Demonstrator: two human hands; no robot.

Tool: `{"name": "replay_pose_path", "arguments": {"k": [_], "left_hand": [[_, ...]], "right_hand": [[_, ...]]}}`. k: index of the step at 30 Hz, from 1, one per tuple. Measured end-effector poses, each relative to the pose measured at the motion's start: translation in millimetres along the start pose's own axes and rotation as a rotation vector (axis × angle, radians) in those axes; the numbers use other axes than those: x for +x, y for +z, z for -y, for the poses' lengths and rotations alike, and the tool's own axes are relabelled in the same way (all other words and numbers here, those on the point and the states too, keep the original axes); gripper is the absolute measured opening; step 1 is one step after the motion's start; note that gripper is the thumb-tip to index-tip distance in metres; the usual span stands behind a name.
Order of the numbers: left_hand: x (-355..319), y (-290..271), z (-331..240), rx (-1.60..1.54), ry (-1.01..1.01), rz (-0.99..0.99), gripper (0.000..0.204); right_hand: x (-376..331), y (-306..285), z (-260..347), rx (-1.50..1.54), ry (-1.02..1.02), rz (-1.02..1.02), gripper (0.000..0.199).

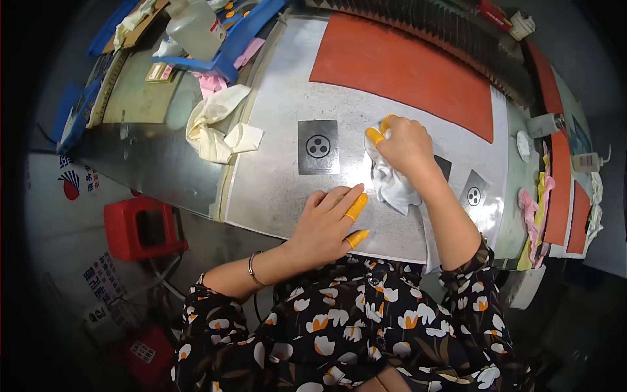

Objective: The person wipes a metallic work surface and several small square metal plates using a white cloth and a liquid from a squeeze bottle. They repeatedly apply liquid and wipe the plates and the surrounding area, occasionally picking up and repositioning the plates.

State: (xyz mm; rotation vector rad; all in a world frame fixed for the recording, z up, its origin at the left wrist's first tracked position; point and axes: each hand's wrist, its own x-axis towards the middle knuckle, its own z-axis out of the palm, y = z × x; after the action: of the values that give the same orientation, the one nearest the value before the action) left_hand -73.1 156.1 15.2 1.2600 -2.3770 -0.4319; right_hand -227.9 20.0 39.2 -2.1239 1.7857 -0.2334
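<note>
My right hand [408, 145], with yellow finger cots on its thumb and index finger, is closed on a bunched white cloth [395, 187] against the grey work surface [274, 189]. Just left of the cloth, my left hand [332, 219] hovers over or rests on the surface, fingers apart and empty; it too wears two yellow finger cots. A thin grey square plate [318, 164] with a dark round three-dot mark lies beyond my left hand. A similar plate [471, 183] lies right of my right forearm. Between them a dark plate [443, 167] is partly hidden by that arm.
An orange-red mat [405, 72] lies at the back, before a long row of upright dark sheets [431, 32]. A crumpled cream cloth [219, 127] sits at left, near a blue basket [225, 62] holding a bottle [196, 29]. A red stool [140, 228] stands below.
</note>
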Motion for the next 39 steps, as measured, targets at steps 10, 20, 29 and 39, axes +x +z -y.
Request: {"name": "replay_pose_path", "arguments": {"k": [10,20,29,39], "left_hand": [[-26.4,-15.9,26.8,-0.168,-0.112,-0.235,0.042],[-38.7,-37.1,53.2,-0.01,-0.063,-0.189,0.044],[-42.4,-36.0,54.0,-0.036,-0.077,-0.221,0.035],[-49.1,-28.4,62.1,-0.333,-0.202,-0.532,0.027]], "right_hand": [[-86.4,6.3,13.9,-0.002,-0.06,0.201,0.028],[27.5,5.7,80.9,0.019,-0.253,0.072,0.028],[16.7,36.4,86.9,-0.033,-0.211,0.131,0.029],[-74.6,33.0,77.4,-0.006,-0.304,0.281,0.026]]}}
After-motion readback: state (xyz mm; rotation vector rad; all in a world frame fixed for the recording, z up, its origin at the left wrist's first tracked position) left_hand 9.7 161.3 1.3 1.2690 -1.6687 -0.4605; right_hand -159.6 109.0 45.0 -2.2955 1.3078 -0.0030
